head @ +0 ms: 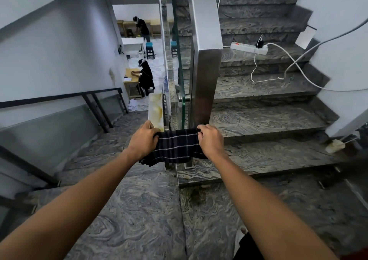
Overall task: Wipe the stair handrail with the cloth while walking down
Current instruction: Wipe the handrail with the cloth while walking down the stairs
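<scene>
A dark checked cloth (176,147) with thin white lines is stretched flat between my two hands at the centre of the head view. My left hand (143,139) grips its left edge and my right hand (211,138) grips its right edge. The cloth lies across the low end of the steel handrail (205,40), which rises away up the flight to the top of the frame. The rail's end under the cloth is hidden. A glass panel (179,60) stands just left of the rail.
Marble steps (268,120) climb on the right, with a white power strip (249,48) and trailing cables on them. Another flight drops at the left beside a black railing (59,96). Two people work at tables far below. I stand on the landing (139,210).
</scene>
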